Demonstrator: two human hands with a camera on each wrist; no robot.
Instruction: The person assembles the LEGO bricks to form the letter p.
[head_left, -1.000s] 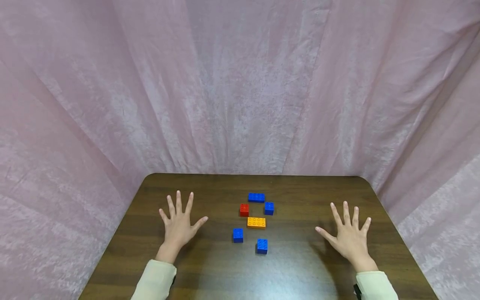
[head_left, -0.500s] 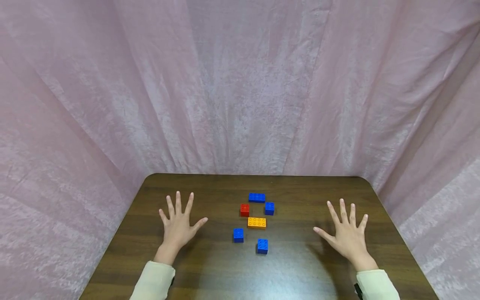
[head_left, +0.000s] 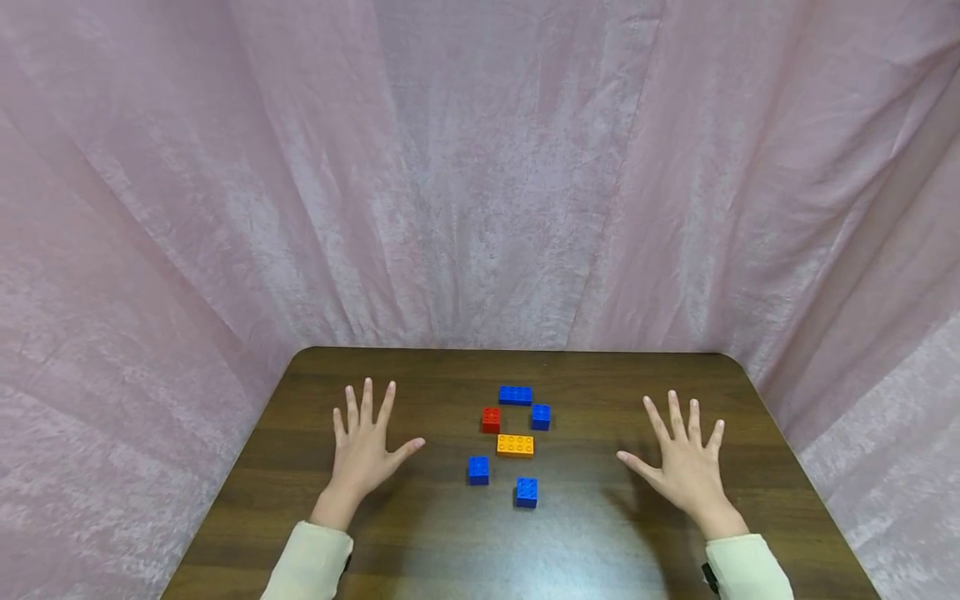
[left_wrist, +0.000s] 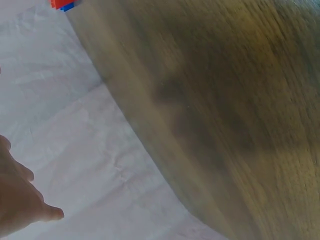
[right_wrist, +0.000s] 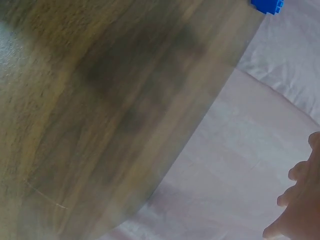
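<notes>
Both hands are held out with fingers spread, and neither holds anything. The left hand (head_left: pixel 363 454) is over the left part of the table, its thumb pointing toward the bricks. On the other side, the right hand (head_left: pixel 686 471) has its thumb pointing inward too. Between them lie toy bricks: a long blue brick (head_left: pixel 515 396) at the back, a red brick (head_left: pixel 491 420), a small blue brick (head_left: pixel 541 417), and a long orange-yellow brick (head_left: pixel 515 447). Nearer the front are a blue brick (head_left: pixel 478 471) and another blue brick (head_left: pixel 527 492). All lie apart, studs up.
The dark wood-grain table (head_left: pixel 420 367) has rounded far corners. A pink velvety curtain (head_left: pixel 480 183) hangs behind it and at both sides. Shadows of the hands fall on the tabletop in both wrist views.
The right hand has moved left, toward the bricks, and its fingertips slightly farther from the person. The left hand has shifted slightly right. The bricks lie as before.
</notes>
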